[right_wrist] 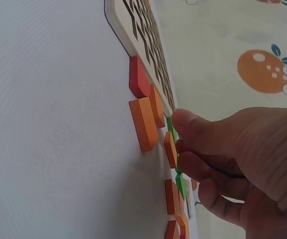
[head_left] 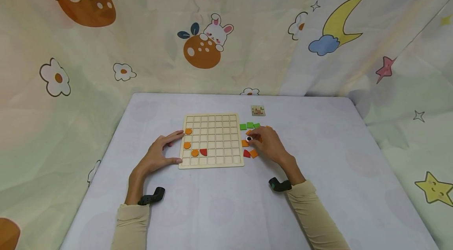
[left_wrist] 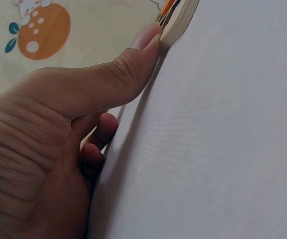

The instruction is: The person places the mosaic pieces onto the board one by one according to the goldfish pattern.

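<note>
From the head camera, a wooden grid board lies flat on a pale lilac tablecloth, with three orange round pieces in its left columns and a red quarter-round piece beside the lowest of them. The left hand rests at the board's left edge, fingers fairly straight and spread, fingertips touching the upper part of that edge and the thumb against the lower corner; it grasps nothing. The right hand sits just right of the board over a loose cluster of pieces, fingers curled, pinching a small orange piece with a dark spot. Around it lie three green squares, further orange pieces and a red piece. A small pattern card lies farther back, apart from the board. In the left wrist view, the thumb presses its tip against the board's rounded corner, while the other fingers bend loosely by the edge, holding nothing. In the right wrist view, the right hand's fingers bend down onto an orange piece among the row of orange and green ones just beside the board's edge; a larger orange piece and a red one lie flat nearby, untouched.
</note>
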Motion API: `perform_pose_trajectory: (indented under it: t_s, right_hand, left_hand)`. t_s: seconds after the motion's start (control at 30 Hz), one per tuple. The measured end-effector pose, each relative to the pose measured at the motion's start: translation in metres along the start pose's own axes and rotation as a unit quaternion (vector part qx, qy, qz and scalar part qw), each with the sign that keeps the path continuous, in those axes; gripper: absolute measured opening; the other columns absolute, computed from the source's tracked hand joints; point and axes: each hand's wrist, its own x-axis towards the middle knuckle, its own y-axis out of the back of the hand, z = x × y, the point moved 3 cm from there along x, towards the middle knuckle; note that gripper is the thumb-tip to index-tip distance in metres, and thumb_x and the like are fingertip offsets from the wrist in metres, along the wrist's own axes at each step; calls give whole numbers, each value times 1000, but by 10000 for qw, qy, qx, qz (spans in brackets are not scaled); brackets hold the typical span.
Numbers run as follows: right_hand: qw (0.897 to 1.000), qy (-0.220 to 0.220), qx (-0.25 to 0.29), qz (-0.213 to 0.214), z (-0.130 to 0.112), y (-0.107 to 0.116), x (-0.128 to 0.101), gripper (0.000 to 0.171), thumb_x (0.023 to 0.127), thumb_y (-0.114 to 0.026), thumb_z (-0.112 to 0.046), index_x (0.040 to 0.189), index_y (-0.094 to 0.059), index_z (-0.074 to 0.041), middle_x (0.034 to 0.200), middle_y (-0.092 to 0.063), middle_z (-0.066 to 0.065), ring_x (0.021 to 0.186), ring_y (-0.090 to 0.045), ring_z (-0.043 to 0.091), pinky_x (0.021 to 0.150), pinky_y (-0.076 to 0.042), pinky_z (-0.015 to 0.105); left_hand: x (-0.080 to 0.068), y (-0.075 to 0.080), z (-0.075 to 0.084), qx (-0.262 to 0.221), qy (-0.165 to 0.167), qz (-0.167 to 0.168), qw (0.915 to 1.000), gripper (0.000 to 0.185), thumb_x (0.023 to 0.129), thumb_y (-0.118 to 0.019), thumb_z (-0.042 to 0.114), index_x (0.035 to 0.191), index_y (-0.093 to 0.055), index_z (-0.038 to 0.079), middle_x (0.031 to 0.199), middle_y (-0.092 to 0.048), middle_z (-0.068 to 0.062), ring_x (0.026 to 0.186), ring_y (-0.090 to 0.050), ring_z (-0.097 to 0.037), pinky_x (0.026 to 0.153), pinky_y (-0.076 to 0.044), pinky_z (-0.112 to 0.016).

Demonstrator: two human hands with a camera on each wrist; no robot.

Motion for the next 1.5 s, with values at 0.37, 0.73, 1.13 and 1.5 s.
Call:
perform_pose_trajectory:
  t_s: [0.37, 0.73, 1.13, 1.5]
  right_hand:
    - [9997, 55, 228, 47, -5, -3, -1, 26, 85, -80, -13, 111, -77, -6, 98, -73, 2, 91, -62, 16, 79, -52, 33]
    - [9997, 88, 235, -47, -14, -12, 7, 24, 85, -81, -14, 109, -78, -8, 98, -73, -1, 90, -62, 14, 82, -55, 32]
    - [9974, 574, 312, -295, -29, -28, 11, 22, 85, -80, -13, 107, -78, -8, 98, -75, 0, 86, -62, 11, 80, -53, 29]
    - [9950, 920, 230, -326, -47, -44, 21, 18, 83, -82, -14, 101, -79, -11, 89, -71, -2, 83, -60, 10, 76, -52, 26]
  left_hand:
    - [0, 1, 0, -18, -21, -5, 10000, 96, 66, -91, 49, 150, -47, 34, 162, -38, 13, 99, -40, -13, 87, -34, -34]
    - [1, 0, 0, -8, -27, -15, 10000, 95, 67, -91, 49, 150, -48, 34, 162, -38, 15, 99, -40, -13, 87, -34, -34]
    - [-1, 1, 0, 49, -116, -10, 9999, 97, 66, -91, 50, 150, -48, 33, 162, -38, 12, 98, -40, -11, 87, -34, -32]
    - [-1, 0, 0, 27, -101, -21, 9999, 97, 66, -91, 50, 150, -47, 33, 162, -38, 13, 99, -41, -11, 88, -35, -31]
